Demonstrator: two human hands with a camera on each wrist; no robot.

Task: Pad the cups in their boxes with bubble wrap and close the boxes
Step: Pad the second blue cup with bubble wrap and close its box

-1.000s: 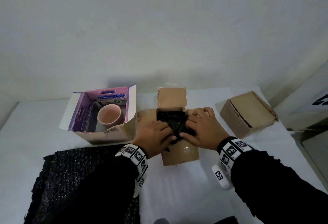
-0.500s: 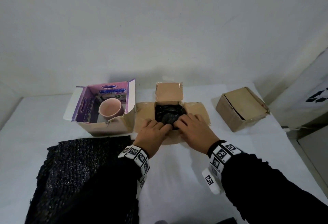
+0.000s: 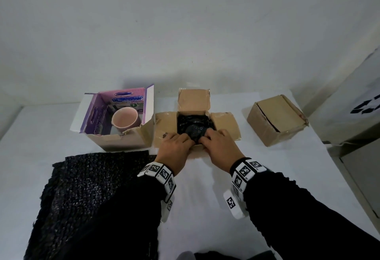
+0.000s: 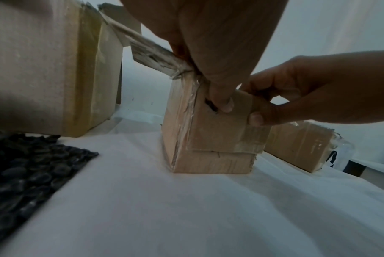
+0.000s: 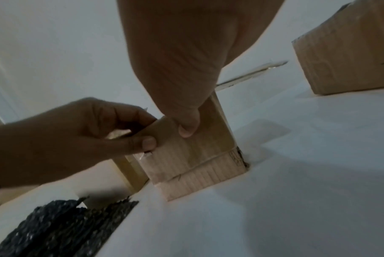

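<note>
On my far left lies the spare black bubble wrap sheet (image 3: 92, 189), flat on the white table (image 3: 205, 187); behind it the purple-lined box (image 3: 121, 136) stands open with the pink cup (image 3: 125, 120) upright inside, unpadded. Next comes my left hand (image 3: 176, 148): its fingers curl over the top edge of the near flap (image 4: 221, 128) of the middle cardboard box (image 3: 195, 128), thumb on the flap's outer face. That flap hangs down against the box's near wall, its hinge line running left to right just under both sets of fingers. Inside the box sits dark bubble wrap padding (image 3: 194, 127); any cup beneath it is hidden. My right hand (image 3: 220, 146) pinches the same flap beside the left. Both hands sit equally near, so I judge the fold goes up and away from me, over the padding, and the side flaps lie spread flat. Well apart on the right, the third cardboard box (image 3: 277, 119) looks shut
</note>
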